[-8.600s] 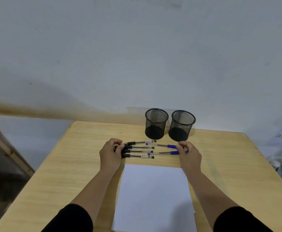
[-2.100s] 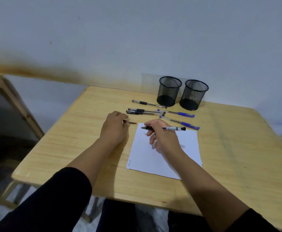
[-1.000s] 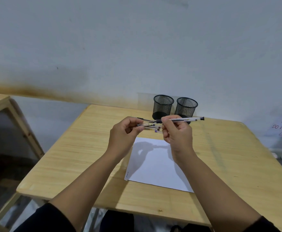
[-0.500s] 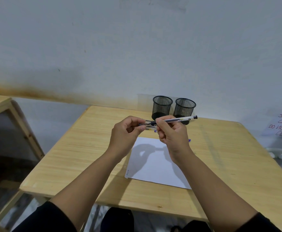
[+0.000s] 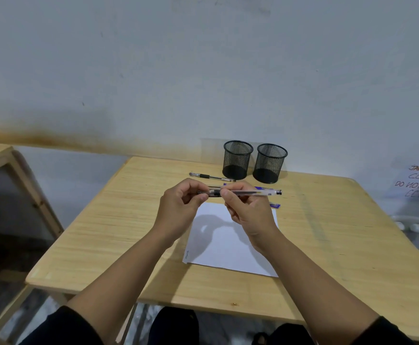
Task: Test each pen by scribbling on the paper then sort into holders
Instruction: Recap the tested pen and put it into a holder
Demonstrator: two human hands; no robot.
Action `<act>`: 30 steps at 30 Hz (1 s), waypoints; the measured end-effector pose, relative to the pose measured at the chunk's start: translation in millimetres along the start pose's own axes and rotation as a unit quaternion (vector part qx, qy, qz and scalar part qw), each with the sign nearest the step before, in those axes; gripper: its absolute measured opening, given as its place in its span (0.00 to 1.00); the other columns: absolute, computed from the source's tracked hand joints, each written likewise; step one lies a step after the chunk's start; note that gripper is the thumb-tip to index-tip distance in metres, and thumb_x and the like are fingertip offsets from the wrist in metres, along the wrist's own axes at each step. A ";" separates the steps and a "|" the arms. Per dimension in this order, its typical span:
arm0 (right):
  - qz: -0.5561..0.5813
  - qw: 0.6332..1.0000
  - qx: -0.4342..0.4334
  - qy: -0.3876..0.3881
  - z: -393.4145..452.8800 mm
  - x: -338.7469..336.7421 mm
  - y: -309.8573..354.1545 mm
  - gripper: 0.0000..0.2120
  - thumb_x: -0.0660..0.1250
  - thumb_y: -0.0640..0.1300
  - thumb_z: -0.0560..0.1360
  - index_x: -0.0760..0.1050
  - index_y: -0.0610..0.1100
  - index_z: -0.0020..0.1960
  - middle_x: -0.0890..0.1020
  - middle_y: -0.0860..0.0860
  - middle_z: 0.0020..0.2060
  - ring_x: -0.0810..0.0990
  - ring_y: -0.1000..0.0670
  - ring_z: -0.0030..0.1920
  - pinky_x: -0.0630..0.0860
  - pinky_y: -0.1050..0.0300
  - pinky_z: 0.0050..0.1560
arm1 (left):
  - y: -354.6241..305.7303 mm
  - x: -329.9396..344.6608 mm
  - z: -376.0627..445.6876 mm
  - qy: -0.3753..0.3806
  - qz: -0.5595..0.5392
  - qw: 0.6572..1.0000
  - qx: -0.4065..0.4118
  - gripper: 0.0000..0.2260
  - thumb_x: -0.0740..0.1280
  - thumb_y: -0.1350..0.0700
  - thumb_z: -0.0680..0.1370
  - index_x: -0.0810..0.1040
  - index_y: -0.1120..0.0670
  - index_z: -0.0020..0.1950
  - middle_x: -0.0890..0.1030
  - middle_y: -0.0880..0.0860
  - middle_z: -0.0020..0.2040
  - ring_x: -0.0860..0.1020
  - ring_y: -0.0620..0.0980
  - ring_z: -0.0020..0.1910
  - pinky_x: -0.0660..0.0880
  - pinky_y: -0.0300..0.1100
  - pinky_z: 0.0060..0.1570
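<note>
Above the paper, both of my hands are raised at mid-height. Right hand: fingers pinched round the barrel of a clear pen, held level, its butt end pointing right. Left hand: thumb and fingers closed on the black cap at the pen's near end. Change noted: half a second ago the cap sat just off the tip; now cap and barrel meet in one line, so I judge the cap is being pushed home, though whether it is fully seated I cannot tell. Two seconds back this pen was tip-down on the sheet, so its test looks finished and sorting is the step due. Beyond the hands, on the bench: one black-grip pen lying loose; blue-capped pens, partly hidden behind my fingers, one end showing at the sheet's far right corner. Further back, near the wall: left mesh holder and right mesh holder, side by side, neither visibly holding a pen. Which holder this pen belongs to is not shown.
</note>
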State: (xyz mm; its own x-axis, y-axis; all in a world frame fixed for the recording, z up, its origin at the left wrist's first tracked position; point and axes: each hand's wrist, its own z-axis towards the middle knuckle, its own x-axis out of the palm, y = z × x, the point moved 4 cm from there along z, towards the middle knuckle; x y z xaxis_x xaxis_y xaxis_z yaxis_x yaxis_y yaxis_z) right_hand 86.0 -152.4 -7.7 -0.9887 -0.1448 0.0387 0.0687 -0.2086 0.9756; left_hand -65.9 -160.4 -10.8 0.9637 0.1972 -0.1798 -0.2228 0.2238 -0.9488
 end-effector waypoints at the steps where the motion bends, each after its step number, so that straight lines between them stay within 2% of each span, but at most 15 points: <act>1: 0.014 1.000 0.014 0.012 -0.7 -0.8 0.0 0.05 0.66 0.37 0.75 0.78 0.46 0.44 0.74 0.53 0.26 0.69 0.55 0.27 0.64 0.66 0.25 | -0.4 -3.0 2.0 0.001 0.009 1.000 0.004 0.09 0.67 0.64 0.73 0.79 0.49 0.42 0.83 0.51 0.42 0.80 0.51 0.46 0.76 0.46 0.52; 3: 0.062 0.997 0.037 0.017 -1.1 -5.4 0.2 0.06 0.66 0.36 0.75 0.79 0.45 0.48 0.75 0.49 0.30 0.71 0.55 0.28 0.64 0.65 0.24 | -0.9 -11.1 7.2 -0.005 0.035 0.999 0.010 0.09 0.67 0.63 0.74 0.79 0.48 0.42 0.83 0.52 0.43 0.79 0.53 0.46 0.75 0.45 0.50; 5: 0.082 0.995 0.052 0.020 -0.9 -10.8 2.7 0.06 0.65 0.37 0.76 0.79 0.42 0.50 0.78 0.46 0.35 0.74 0.53 0.31 0.66 0.64 0.25 | -2.1 -19.8 13.4 -0.011 0.062 0.998 0.015 0.10 0.67 0.62 0.74 0.79 0.47 0.41 0.83 0.50 0.42 0.79 0.47 0.43 0.73 0.42 0.47; 8: 0.002 0.998 0.059 0.038 0.1 -15.8 6.2 0.06 0.65 0.38 0.76 0.81 0.43 0.47 0.82 0.47 0.37 0.77 0.53 0.34 0.70 0.64 0.28 | -8.4 -25.9 21.6 0.001 0.074 0.997 0.026 0.11 0.66 0.63 0.75 0.78 0.45 0.42 0.82 0.45 0.41 0.78 0.39 0.41 0.72 0.36 0.45; 12: -0.134 0.986 0.061 0.074 4.7 -14.6 11.6 0.04 0.67 0.42 0.75 0.79 0.48 0.43 0.85 0.51 0.36 0.79 0.57 0.37 0.71 0.66 0.35 | -24.4 -18.6 32.4 0.022 0.046 0.998 0.049 0.12 0.64 0.62 0.76 0.80 0.44 0.46 0.83 0.40 0.41 0.79 0.41 0.47 0.72 0.34 0.50; 15: -0.143 0.985 0.043 0.082 14.7 -15.9 20.8 0.03 0.67 0.42 0.75 0.78 0.49 0.46 0.84 0.52 0.37 0.79 0.65 0.36 0.70 0.73 0.37 | -40.0 -2.5 41.8 0.048 0.015 0.997 0.066 0.14 0.64 0.63 0.76 0.79 0.44 0.52 0.82 0.41 0.44 0.79 0.39 0.47 0.72 0.33 0.50; 17: -0.148 0.986 0.022 0.076 25.8 -18.9 28.5 0.04 0.67 0.41 0.75 0.79 0.50 0.44 0.85 0.51 0.38 0.78 0.64 0.36 0.70 0.75 0.37 | -49.7 13.1 49.0 0.068 -0.016 0.996 0.064 0.15 0.65 0.62 0.76 0.76 0.43 0.56 0.83 0.43 0.47 0.80 0.39 0.48 0.73 0.31 0.48; 19: -0.167 0.984 0.013 0.055 40.0 -24.9 34.5 0.04 0.68 0.42 0.74 0.80 0.50 0.43 0.85 0.50 0.39 0.78 0.61 0.38 0.71 0.72 0.39 | -57.0 26.3 59.9 0.058 -0.041 0.996 0.059 0.15 0.66 0.60 0.75 0.75 0.43 0.58 0.83 0.44 0.48 0.80 0.38 0.49 0.74 0.29 0.50; 22: -0.201 0.979 -0.009 -0.002 66.8 -38.9 45.8 0.05 0.70 0.44 0.73 0.79 0.53 0.40 0.80 0.56 0.34 0.75 0.62 0.34 0.71 0.68 0.40 | -61.9 40.5 83.7 0.006 -0.027 0.998 0.058 0.12 0.67 0.55 0.75 0.77 0.45 0.57 0.83 0.45 0.49 0.79 0.40 0.52 0.73 0.35 0.56; 26: -0.217 0.971 -0.038 -0.089 111.9 -61.0 63.1 0.04 0.68 0.44 0.74 0.78 0.50 0.48 0.79 0.56 0.36 0.76 0.57 0.37 0.76 0.58 0.45 | -53.1 58.9 117.2 -0.045 0.033 0.998 0.034 0.12 0.65 0.53 0.76 0.77 0.49 0.59 0.82 0.46 0.54 0.77 0.40 0.51 0.69 0.28 0.51; 28: -0.219 0.967 -0.050 -0.123 134.7 -70.3 67.0 0.06 0.68 0.43 0.74 0.75 0.51 0.50 0.79 0.55 0.36 0.77 0.55 0.38 0.78 0.50 0.49 | -41.9 68.3 133.2 -0.045 0.063 0.997 0.014 0.14 0.65 0.52 0.76 0.76 0.51 0.61 0.80 0.47 0.58 0.77 0.42 0.54 0.68 0.31 0.54; 30: -0.214 0.964 -0.053 -0.148 155.3 -78.3 66.8 0.07 0.68 0.42 0.73 0.74 0.50 0.50 0.79 0.54 0.37 0.77 0.53 0.39 0.78 0.47 0.52 | -27.4 77.8 149.0 -0.030 0.082 0.996 -0.009 0.17 0.66 0.51 0.75 0.74 0.52 0.64 0.78 0.49 0.62 0.76 0.45 0.59 0.69 0.36 0.58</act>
State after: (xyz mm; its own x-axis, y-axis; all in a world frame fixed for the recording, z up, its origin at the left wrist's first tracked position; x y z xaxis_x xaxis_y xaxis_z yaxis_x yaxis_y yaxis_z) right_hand 147.4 -4.7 88.0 -0.9230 0.2552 -0.2878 -0.3568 -0.2881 0.8887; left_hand -6.7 -9.1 39.9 0.9043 0.2857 -0.3172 -0.3729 0.1674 -0.9126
